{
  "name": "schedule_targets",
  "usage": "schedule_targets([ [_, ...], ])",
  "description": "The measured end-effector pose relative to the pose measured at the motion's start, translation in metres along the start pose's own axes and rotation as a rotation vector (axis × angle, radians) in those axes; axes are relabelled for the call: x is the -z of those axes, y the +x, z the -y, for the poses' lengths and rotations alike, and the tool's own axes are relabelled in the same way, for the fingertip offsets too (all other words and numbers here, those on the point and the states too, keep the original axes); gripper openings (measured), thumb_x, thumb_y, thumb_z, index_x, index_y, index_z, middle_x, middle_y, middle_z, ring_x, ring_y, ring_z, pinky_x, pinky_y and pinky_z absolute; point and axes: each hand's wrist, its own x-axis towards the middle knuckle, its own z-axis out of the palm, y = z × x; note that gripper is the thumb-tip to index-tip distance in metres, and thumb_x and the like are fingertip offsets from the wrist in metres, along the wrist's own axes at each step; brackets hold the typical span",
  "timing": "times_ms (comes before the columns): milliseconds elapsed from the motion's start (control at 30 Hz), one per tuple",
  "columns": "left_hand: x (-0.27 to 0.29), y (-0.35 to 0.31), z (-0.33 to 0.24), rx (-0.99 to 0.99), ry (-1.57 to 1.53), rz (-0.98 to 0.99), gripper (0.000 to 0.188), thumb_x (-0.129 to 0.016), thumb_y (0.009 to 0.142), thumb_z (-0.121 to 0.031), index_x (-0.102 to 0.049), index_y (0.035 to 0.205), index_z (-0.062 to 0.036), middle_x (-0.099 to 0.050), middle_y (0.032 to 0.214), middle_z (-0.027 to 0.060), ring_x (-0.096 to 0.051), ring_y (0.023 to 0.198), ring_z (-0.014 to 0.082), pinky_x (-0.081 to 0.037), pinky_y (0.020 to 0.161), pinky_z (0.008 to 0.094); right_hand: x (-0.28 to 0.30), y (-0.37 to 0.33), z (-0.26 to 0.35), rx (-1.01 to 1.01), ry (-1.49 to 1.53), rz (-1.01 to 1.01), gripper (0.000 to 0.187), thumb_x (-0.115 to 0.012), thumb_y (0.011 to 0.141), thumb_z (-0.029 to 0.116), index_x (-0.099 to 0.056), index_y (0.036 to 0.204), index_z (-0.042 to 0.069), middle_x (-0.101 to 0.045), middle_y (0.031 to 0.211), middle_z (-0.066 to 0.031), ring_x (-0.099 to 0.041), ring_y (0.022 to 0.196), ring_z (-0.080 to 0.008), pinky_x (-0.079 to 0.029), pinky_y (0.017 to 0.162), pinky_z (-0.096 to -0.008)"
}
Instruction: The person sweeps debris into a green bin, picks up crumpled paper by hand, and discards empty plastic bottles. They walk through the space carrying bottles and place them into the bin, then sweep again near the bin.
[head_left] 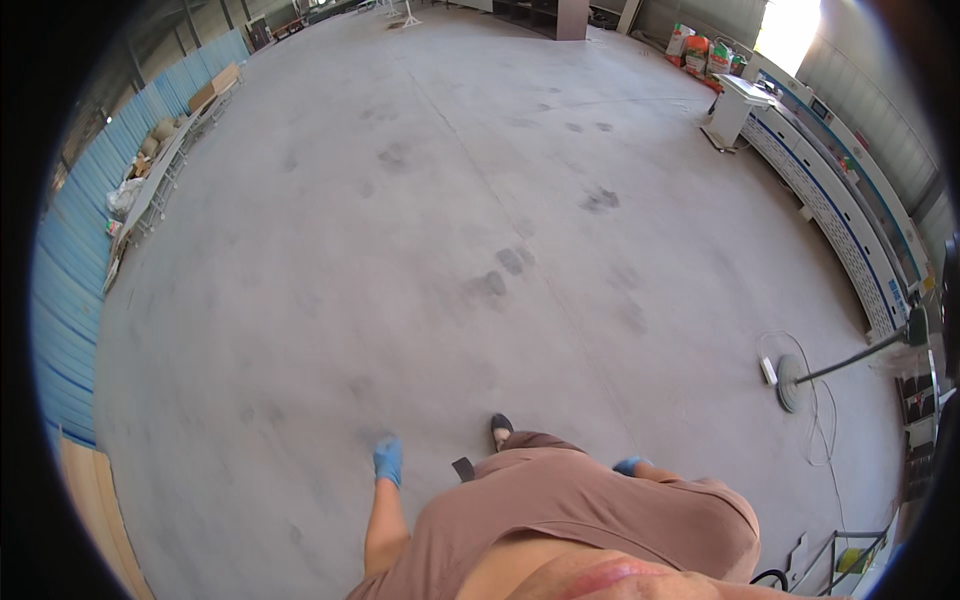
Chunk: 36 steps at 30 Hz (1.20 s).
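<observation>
As the person walks across the bare concrete floor [420, 250], both blue-gloved hands swing empty at the sides, the left hand [388, 461] loosely curled on nothing, the right hand [629, 465] half hidden behind the brown garment [590, 510], its grip unreadable.

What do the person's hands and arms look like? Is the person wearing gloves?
Yes. The left hand wears a thin light-blue glove that ends at the wrist, and the forearm above it is bare, with no sleeve. The right hand has the same blue glove, but mostly hides behind the pinkish-brown top, so little of it shows.
</observation>
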Motion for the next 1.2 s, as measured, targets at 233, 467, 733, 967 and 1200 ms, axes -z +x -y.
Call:
schedule_targets([
  [233, 0.027, 0.061, -0.060, 0.655, -0.079, -0.257, 0.021, -0.064, 0.091, -0.032, -0.058, 0.085, -0.0121, -0.055, 0.079, 0.0012, -0.047, 0.068, 0.0143, -0.038, 0.058, 0.0351, 0.406, 0.008, 0.434, 0.520, 0.277, -0.504, 0.057, -0.056, 0.092, 0.044, -0.063, 0.130, 0.003, -0.062, 0.133, -0.0216, -0.057, 0.126, -0.0381, -0.045, 0.106, -0.0431],
  [467, 0.043, 0.274, -0.157, 0.805, -0.104, -0.297, 0.027, -0.063, 0.092, -0.032, -0.061, 0.101, -0.0071, -0.061, 0.097, 0.0044, -0.053, 0.085, 0.0178, -0.043, 0.073, 0.0364, 0.647, 0.071, 0.690, 0.752, 0.441, -0.480, 0.063, -0.063, 0.090, 0.044, -0.058, 0.135, 0.001, -0.060, 0.137, -0.0191, -0.056, 0.129, -0.0307, -0.043, 0.108, -0.0383],
  [733, -0.007, 0.755, -0.472, 0.217, 0.018, -0.249, 0.040, -0.062, 0.094, -0.032, -0.064, 0.120, -0.0014, -0.067, 0.117, 0.0080, -0.061, 0.106, 0.0217, -0.049, 0.091, 0.0378, 0.740, 0.193, 0.644, 0.402, 0.139, -0.486, 0.053, -0.051, 0.092, 0.050, -0.073, 0.106, 0.004, -0.071, 0.112, -0.0217, -0.066, 0.104, -0.0369, -0.050, 0.090, -0.0469],
  [967, -0.086, 1.090, -0.722, -0.568, -0.162, 0.014, 0.024, -0.069, 0.090, -0.027, -0.067, 0.095, -0.0038, -0.069, 0.091, 0.0023, -0.060, 0.081, 0.0146, -0.052, 0.075, 0.0348, 0.912, 0.383, 0.701, 0.179, 0.080, -0.290, 0.036, -0.052, 0.096, 0.034, -0.069, 0.120, 0.013, -0.069, 0.121, -0.0146, -0.064, 0.114, -0.0326, -0.050, 0.094, -0.0441],
  [1200, -0.080, 1.165, -0.785, 0.473, 0.038, -0.141, 0.031, -0.072, 0.086, -0.033, -0.064, 0.094, -0.0043, -0.064, 0.088, 0.0058, -0.057, 0.074, 0.0185, -0.049, 0.067, 0.0381, 1.283, 0.398, 1.036, 0.465, -0.094, -0.493, 0.054, -0.051, 0.094, 0.050, -0.069, 0.116, 0.005, -0.068, 0.120, -0.0216, -0.066, 0.108, -0.0371, -0.051, 0.093, -0.0462],
])
